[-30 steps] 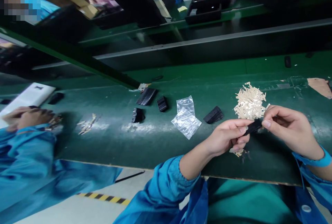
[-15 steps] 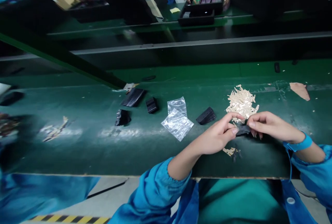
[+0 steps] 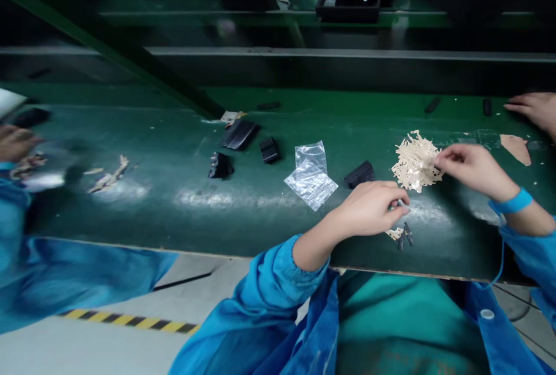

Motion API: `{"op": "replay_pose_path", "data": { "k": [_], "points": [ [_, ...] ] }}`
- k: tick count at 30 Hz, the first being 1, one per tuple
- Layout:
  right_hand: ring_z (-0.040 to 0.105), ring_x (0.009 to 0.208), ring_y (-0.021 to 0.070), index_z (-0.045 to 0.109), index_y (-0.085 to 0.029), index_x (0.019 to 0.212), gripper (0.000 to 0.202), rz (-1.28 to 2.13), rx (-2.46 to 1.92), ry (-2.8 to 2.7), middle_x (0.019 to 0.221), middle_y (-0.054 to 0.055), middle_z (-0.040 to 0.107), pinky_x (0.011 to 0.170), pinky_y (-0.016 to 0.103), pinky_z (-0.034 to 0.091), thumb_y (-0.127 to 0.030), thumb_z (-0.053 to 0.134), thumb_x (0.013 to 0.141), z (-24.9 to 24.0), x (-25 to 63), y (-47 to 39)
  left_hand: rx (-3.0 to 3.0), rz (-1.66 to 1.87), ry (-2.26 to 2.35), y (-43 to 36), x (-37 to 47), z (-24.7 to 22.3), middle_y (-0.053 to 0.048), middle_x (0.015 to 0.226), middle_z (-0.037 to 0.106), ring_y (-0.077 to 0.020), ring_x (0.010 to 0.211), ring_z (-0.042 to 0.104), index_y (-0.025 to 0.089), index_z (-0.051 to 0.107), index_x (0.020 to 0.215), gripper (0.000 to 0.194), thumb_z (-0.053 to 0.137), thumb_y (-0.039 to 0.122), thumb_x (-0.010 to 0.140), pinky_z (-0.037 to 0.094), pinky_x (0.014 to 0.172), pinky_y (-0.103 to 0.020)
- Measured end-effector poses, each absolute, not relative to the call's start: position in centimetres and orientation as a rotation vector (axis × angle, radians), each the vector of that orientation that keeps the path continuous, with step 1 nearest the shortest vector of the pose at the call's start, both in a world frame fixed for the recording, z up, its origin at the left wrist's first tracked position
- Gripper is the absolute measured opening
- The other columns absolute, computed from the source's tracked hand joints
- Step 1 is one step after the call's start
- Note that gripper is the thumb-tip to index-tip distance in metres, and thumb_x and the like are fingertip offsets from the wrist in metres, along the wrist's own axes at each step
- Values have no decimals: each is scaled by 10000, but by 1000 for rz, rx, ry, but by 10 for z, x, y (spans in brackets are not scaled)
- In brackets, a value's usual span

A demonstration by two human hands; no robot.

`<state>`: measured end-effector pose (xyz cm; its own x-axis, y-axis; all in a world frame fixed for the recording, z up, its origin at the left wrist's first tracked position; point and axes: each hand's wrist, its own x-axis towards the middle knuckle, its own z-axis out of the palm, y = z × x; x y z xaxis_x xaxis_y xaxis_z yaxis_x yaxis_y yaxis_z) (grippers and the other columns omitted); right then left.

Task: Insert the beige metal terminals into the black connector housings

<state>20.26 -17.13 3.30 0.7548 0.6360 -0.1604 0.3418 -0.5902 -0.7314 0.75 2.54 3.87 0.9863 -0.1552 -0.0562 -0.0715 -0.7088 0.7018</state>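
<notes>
A heap of small flat cream-coloured pieces [image 3: 416, 164] lies on the green bench. My right hand [image 3: 475, 171] is at its right edge, thumb and fingers pinched together; what is between them cannot be made out. My left hand [image 3: 371, 206] hovers nearer the bench's front edge, its fingers curled in a pinch around something small and pale. Just beyond that hand is a fanned stack of black plastic parts [image 3: 359, 173], partly behind it. Below its fingertips lie a few cream pieces [image 3: 394, 234] and several small dark pins [image 3: 406, 237].
Left of my hands lie clear plastic bags [image 3: 311, 181] and black parts [image 3: 238, 134]. Dark pieces [image 3: 432, 104] rest along the back. A co-worker's hand [image 3: 536, 110] reaches in at right; another's hand [image 3: 17, 142] is at far left. A green post [image 3: 143, 68] slants across.
The black part between my hands is gone from them, and a dark piece now shows at the back. My right hand has moved to the heap. A co-worker's hand has appeared at right.
</notes>
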Motion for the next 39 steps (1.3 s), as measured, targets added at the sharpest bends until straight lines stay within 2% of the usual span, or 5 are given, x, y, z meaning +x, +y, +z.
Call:
{"op": "replay_pose_path", "data": {
  "k": [4,8,21,31,39],
  "points": [
    [685,872,248,770,-247,1070,257,735,-2158,-1365,937,59,756,741,354,510,-436,778,897,25,131,-188,2567,-451,-341,24,9,37,-25,875,729,-205,813,691,201,725,842,336,769,530,892,330,606,-292],
    [673,923,264,724,-241,940,61,745,-2211,-1475,944,57,742,770,370,487,-249,754,888,17,104,-189,2686,-567,-379,18,10,31,-48,859,745,-249,835,717,193,707,805,431,832,605,809,272,561,-300],
    [359,519,80,671,-179,705,435,1190,-1694,-440,593,-54,493,476,246,243,-551,897,697,33,141,-178,2485,385,-417,23,6,29,-25,1016,746,-139,883,688,221,750,1078,205,616,372,1039,467,719,-274],
    [672,786,201,828,-236,933,311,968,-1842,-955,899,58,772,674,301,533,-536,818,852,51,158,-170,1744,349,113,13,21,20,-26,816,733,-111,702,616,153,751,848,204,691,318,953,465,635,-231],
    [720,752,204,817,-256,832,160,612,-1898,-1059,858,30,815,658,294,538,-378,747,909,36,151,-165,1674,351,278,11,29,8,10,782,647,-91,646,530,166,729,942,226,771,379,880,448,614,-225]
  ]
}}
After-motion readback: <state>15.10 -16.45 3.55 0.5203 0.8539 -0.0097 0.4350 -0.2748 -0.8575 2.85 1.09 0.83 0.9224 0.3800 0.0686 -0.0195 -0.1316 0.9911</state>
